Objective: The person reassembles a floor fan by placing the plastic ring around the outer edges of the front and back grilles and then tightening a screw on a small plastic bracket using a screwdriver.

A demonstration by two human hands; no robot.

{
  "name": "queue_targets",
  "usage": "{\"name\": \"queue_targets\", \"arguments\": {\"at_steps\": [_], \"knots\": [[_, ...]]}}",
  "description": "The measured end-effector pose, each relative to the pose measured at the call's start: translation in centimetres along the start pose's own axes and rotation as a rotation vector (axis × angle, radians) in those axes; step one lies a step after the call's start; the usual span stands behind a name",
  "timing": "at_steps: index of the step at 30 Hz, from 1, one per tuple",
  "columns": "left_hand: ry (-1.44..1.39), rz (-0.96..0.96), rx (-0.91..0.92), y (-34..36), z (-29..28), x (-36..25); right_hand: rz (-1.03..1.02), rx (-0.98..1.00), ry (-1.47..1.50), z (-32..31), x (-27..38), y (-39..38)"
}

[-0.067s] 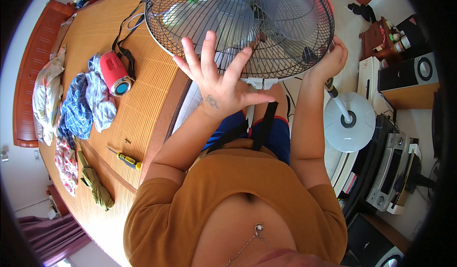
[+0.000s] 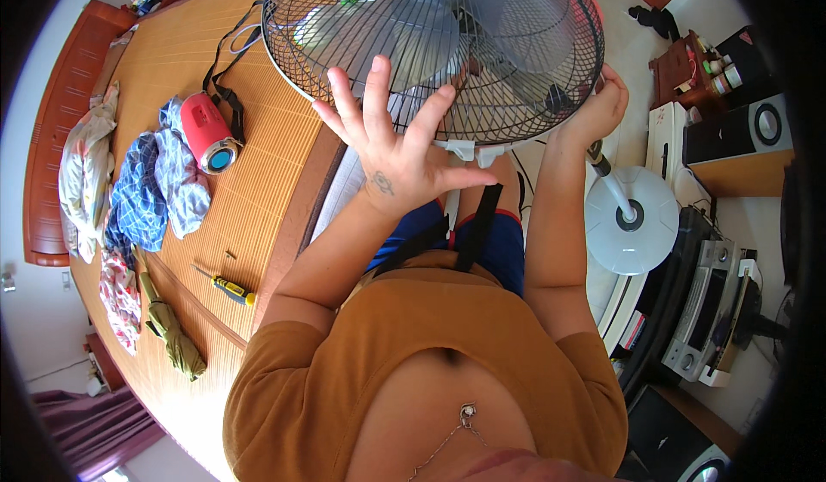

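A large fan head point(image 2: 508, 26) in a dark wire guard is in front of me at the top of the view, with grey blades behind the wires. My left hand point(image 2: 391, 151) is at the guard's near left edge, fingers spread and holding nothing; whether the fingertips touch the wires I cannot tell. At the right edge, my right hand point(image 2: 595, 112) has its fingers curled round the rim. White clips point(image 2: 476, 152) stick out from the near rim between my hands. The fan's round white base point(image 2: 632, 224) and pole are at the right, partly behind my right arm.
On the bamboo-matted bed point(image 2: 258, 181) at left lie a yellow-black screwdriver point(image 2: 231, 290), a small screw point(image 2: 230, 255), a red cylindrical speaker point(image 2: 206, 131), crumpled clothes point(image 2: 138, 190) and a folded olive umbrella point(image 2: 175, 340). Speakers point(image 2: 740, 134) and electronics point(image 2: 701, 310) line the right side.
The right one of the white rim clips has shifted slightly right and down, away from the left one. My hands look unmoved.
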State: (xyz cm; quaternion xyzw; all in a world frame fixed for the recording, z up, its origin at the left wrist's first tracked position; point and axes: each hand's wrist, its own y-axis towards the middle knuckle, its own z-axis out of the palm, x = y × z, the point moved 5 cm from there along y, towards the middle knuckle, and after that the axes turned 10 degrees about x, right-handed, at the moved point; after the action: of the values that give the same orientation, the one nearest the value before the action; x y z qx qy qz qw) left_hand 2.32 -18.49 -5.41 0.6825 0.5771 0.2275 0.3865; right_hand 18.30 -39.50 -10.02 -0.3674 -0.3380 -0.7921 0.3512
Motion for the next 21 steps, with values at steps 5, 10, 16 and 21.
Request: {"name": "queue_targets", "arguments": {"at_steps": [5, 10, 16, 21], "knots": [[0.051, -0.011, 0.007, 0.08, 0.11, -0.01, 0.005, -0.001, -0.003, 0.06, 0.18, -0.08], [0.007, -0.012, -0.012, 0.19, -0.01, -0.12, 0.002, -0.024, 0.017, 0.10, 0.14, -0.14], [-0.007, -0.036, -0.005, 0.11, 0.15, -0.18, -0.031, -0.006, -0.021, -0.42, -0.19, 0.25], [0.002, -0.034, -0.030, -0.26, 0.47, -0.38, -0.009, -0.008, 0.018, -0.17, -0.04, -0.11]]}}
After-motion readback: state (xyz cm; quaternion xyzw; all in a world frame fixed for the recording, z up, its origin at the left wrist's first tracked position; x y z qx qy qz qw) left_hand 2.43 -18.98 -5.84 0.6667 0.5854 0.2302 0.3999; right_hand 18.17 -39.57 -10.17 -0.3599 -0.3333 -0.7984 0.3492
